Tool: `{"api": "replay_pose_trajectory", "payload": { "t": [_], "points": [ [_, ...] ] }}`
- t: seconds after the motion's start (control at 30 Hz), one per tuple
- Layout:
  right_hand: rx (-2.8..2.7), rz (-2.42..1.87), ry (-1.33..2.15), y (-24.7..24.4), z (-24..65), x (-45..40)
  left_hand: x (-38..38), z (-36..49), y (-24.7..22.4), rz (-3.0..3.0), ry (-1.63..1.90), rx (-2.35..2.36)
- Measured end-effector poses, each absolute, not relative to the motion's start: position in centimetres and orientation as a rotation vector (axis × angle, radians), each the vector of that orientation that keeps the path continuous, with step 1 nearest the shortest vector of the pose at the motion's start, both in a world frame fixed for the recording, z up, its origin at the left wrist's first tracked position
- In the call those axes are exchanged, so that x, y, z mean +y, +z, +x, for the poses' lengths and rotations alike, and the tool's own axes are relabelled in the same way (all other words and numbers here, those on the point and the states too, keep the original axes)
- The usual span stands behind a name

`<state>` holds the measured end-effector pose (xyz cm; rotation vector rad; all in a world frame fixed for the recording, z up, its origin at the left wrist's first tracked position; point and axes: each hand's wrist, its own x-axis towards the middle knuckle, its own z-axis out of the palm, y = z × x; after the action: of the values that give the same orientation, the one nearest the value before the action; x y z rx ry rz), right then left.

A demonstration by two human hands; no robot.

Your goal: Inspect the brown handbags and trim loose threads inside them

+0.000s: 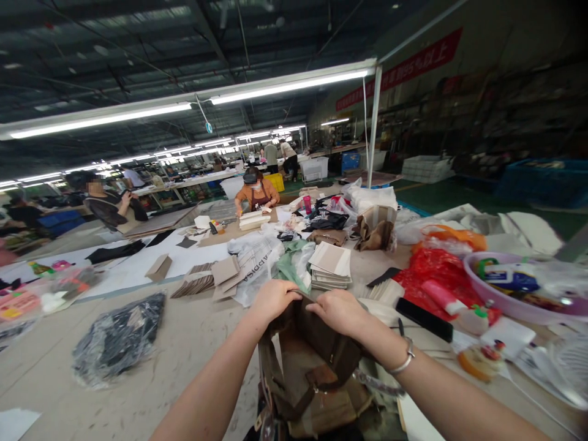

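Observation:
A brown bag (pixel 316 361) with straps and a leather-like tab stands near the table's front edge, its inside partly showing. My left hand (pixel 277 298) is closed on the bag's far top edge. Close beside it, my right hand (pixel 337 311) grips the same edge, thumb and fingers pressed together. A bracelet (pixel 404 358) is on the right wrist. Just beyond the hands lie a stack of beige panels (pixel 331 264), a green plastic bag (pixel 294 264) and a printed plastic bag (pixel 253 263). The bag's underside is hidden.
A plastic-wrapped dark bundle (pixel 120 337) lies left. On the right are a black phone (pixel 425 319), red plastic (pixel 425 275), a glue bottle (pixel 481 360) and a lilac basin (pixel 471 262). Across the table a co-worker in orange (pixel 269 191) works; another person (pixel 108 205) stands farther left.

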<state>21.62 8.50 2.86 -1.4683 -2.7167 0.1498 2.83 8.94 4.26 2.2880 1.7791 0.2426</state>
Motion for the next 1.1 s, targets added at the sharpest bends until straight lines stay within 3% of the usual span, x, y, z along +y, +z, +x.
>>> {"api": "replay_pose_trajectory", "payload": {
  "t": [0.6, 1.1],
  "points": [
    [-2.697, -1.336, 0.347, 3.2, 21.6, 9.5, 9.0, 2.7, 3.4, 2.328, 0.27, 1.831],
    [-2.761, -1.309, 0.165, 2.8, 19.8, 11.2, 8.0, 0.4, 4.3, 2.373, 0.194, 1.63]
  ]
}}
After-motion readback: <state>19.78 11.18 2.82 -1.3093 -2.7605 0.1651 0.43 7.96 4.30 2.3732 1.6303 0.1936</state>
